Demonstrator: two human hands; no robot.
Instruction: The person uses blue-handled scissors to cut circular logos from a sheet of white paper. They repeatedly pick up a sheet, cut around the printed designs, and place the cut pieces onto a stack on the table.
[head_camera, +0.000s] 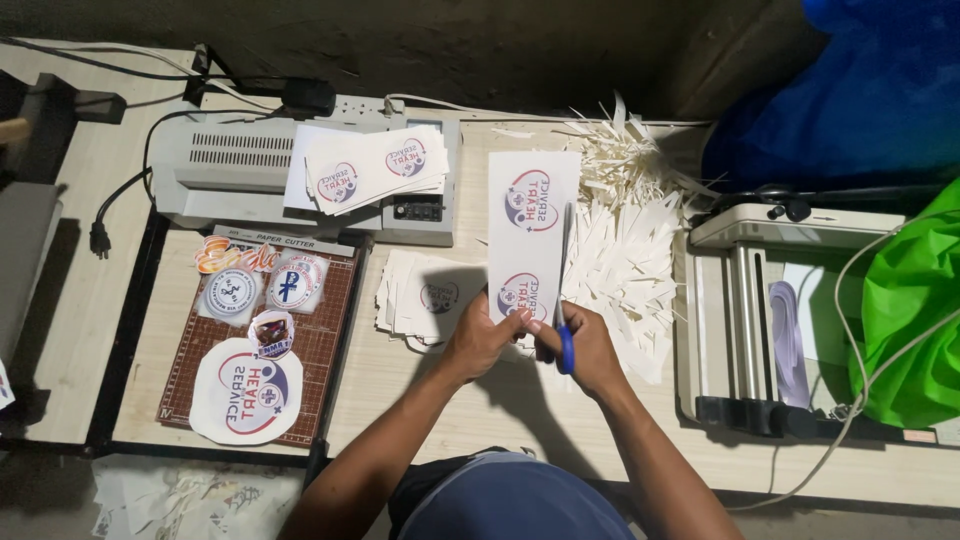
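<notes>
My left hand (482, 338) grips the near end of a long white printed sheet (531, 225) that carries two round red-and-blue logos. My right hand (588, 345) holds blue-handled scissors (566, 290), whose blades run up along the sheet's right edge. Both hands are close together above the wooden table (480, 415). Just left of my left hand lies a stack of cut printed sheets (425, 295).
A pile of white paper strips (630, 230) lies to the right of the sheet. A grey laminator (230, 165) with printed sheets (375, 165) on it sits at the back left. A paper cutter board (265, 340) holds round stickers. Another machine (760, 320) and a green bag (915, 300) stand at the right.
</notes>
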